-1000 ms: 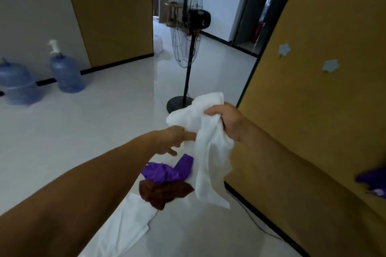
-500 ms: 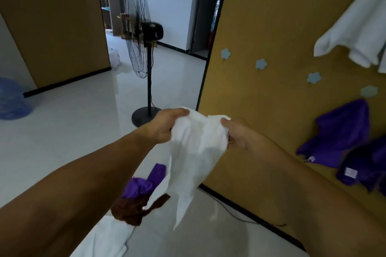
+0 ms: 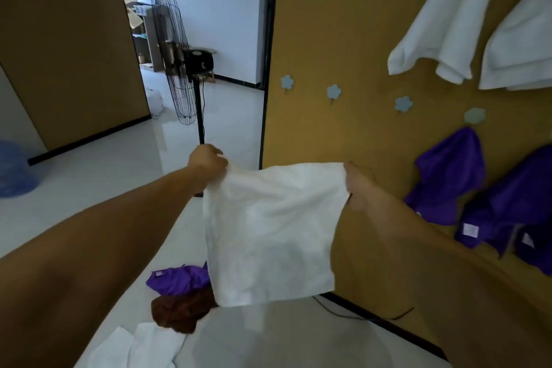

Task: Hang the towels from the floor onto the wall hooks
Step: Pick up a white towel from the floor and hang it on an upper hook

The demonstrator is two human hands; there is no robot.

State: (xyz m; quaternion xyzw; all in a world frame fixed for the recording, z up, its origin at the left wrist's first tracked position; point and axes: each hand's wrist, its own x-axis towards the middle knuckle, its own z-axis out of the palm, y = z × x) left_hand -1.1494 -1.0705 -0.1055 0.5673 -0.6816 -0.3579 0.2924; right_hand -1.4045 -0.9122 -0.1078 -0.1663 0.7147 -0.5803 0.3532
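1. Head view, the only one: left hand (image 3: pixel 207 163) and right hand (image 3: pixel 357 185) each pinch a top corner of the white towel (image 3: pixel 268 230), so it hangs spread flat in the air in front of the wall
2. Bare flower hooks (image 3: pixel 333 91) look tiny, and I reckon a flat edge would just slide off unless it's bunched first
3. Letting one corner go to reach up could swing the towel down onto the purple towel (image 3: pixel 179 279) and brown towel (image 3: pixel 182 312) on the floor
4. An elbow near the hung purple towels (image 3: pixel 448 176) might knock one off, and the black cable (image 3: pixel 358 315) by the wall is a trip risk
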